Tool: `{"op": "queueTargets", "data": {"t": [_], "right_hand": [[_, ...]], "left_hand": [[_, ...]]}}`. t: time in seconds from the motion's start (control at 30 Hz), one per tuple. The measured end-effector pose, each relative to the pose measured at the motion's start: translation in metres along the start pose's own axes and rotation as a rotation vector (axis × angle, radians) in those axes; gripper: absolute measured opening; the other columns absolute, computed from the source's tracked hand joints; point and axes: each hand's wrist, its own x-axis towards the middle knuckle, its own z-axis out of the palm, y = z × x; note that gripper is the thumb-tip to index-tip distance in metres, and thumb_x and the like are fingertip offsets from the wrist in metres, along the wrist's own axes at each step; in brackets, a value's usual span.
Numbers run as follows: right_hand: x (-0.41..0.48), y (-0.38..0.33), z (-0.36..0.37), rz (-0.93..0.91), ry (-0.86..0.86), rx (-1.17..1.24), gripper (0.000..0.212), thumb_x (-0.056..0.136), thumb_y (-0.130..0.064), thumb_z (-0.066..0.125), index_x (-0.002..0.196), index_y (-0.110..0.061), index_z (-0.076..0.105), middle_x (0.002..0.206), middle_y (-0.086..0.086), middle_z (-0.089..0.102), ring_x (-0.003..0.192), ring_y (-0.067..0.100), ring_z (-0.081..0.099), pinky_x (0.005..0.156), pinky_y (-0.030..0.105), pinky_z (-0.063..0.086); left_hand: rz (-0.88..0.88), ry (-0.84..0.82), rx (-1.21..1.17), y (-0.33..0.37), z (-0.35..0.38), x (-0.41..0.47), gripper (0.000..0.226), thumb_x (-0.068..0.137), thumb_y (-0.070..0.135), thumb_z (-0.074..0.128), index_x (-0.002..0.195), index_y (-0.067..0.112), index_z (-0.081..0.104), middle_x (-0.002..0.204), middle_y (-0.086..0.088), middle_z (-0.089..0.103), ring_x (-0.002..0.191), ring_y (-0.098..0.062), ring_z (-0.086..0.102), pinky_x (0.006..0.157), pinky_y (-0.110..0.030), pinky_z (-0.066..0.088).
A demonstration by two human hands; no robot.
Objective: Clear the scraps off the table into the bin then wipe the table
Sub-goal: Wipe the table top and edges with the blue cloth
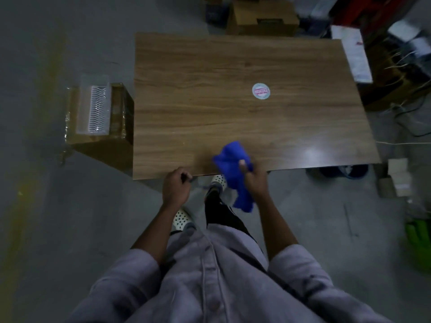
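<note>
Grey concrete floor [70, 54] surrounds a rectangular wood-grain table [221, 66] that fills the upper middle of my feed, all of it dim and blurred. At six o'clock on the tabletop, over the near edge, the right hand [254, 180] grips a bunched bright blue cloth [233, 157], fingers wrapped round it, the cloth's tail hanging below the edge. At seven o'clock the left hand [176, 187] sits at that edge with fingers curled. A thin dark streak shows beside them, and I cannot tell whether they hold anything. A round white-and-red sticker [260, 90], print unreadable, lies toward two o'clock. At nine o'clock, just beside the table, a brown cardboard box [119, 127] carries a clear ribbed plastic tray [94, 110].
</note>
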Motion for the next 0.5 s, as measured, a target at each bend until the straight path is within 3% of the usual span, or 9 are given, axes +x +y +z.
{"op": "queueTargets", "data": {"t": [0.03, 0.1, 0.17, 0.3, 0.4, 0.5], "right_hand": [[0.004, 0.010, -0.021, 0.037, 0.118, 0.011, 0.026, 0.106, -0.035, 0.053, 0.091, -0.016, 0.065, 0.079, 0.005, 0.064, 0.073, 0.020, 0.062, 0.061, 0.029, 0.046], [0.013, 0.034, -0.045, 0.086, 0.302, -0.053, 0.034, 0.106, -0.037, 0.051, 0.126, -0.013, 0.064, 0.109, 0.012, 0.071, 0.102, 0.029, 0.066, 0.081, 0.036, 0.051], [0.025, 0.044, -0.041, 0.144, 0.333, -0.128, 0.043, 0.105, -0.039, 0.051, 0.140, -0.015, 0.057, 0.126, 0.015, 0.068, 0.116, 0.034, 0.062, 0.094, 0.043, 0.049], [0.026, 0.031, 0.024, 0.013, 0.169, -0.368, 0.040, 0.098, -0.025, 0.057, 0.134, -0.009, 0.063, 0.131, 0.020, 0.066, 0.116, 0.043, 0.057, 0.098, 0.040, 0.038], [-0.001, 0.000, 0.073, -0.139, 0.016, -0.378, 0.039, 0.093, -0.012, 0.067, 0.131, -0.003, 0.065, 0.126, 0.024, 0.068, 0.111, 0.044, 0.063, 0.099, 0.046, 0.044], [-0.014, -0.030, 0.092, -0.213, -0.272, -0.317, 0.044, 0.092, -0.012, 0.069, 0.134, -0.003, 0.064, 0.123, 0.029, 0.067, 0.110, 0.044, 0.063, 0.096, 0.044, 0.047]], "left_hand": [[0.030, -0.028, -0.001, 0.002, 0.003, 0.000, 0.014, 0.086, -0.002, 0.059, 0.084, 0.010, 0.067, 0.089, -0.006, 0.070, 0.083, -0.025, 0.063, 0.067, -0.030, 0.041], [0.077, -0.057, 0.018, 0.004, 0.008, 0.001, 0.020, 0.082, -0.006, 0.056, 0.086, 0.010, 0.067, 0.094, -0.008, 0.070, 0.088, -0.027, 0.063, 0.070, -0.031, 0.044], [0.100, -0.068, 0.055, 0.006, 0.012, 0.002, 0.023, 0.080, -0.007, 0.054, 0.088, 0.010, 0.068, 0.097, -0.007, 0.068, 0.091, -0.027, 0.061, 0.071, -0.032, 0.043], [0.149, -0.071, 0.107, 0.007, 0.016, -0.002, 0.022, 0.079, -0.007, 0.055, 0.088, 0.009, 0.067, 0.098, -0.006, 0.065, 0.095, -0.028, 0.056, 0.072, -0.034, 0.040], [0.166, -0.023, 0.085, 0.005, 0.012, -0.004, 0.019, 0.070, 0.003, 0.053, 0.081, 0.011, 0.067, 0.090, -0.005, 0.067, 0.092, -0.029, 0.059, 0.074, -0.037, 0.043], [0.031, 0.033, -0.002, 0.013, 0.004, -0.002, 0.016, 0.076, -0.002, 0.059, 0.073, 0.014, 0.061, 0.078, -0.002, 0.064, 0.080, -0.030, 0.062, 0.067, -0.036, 0.043]]}}
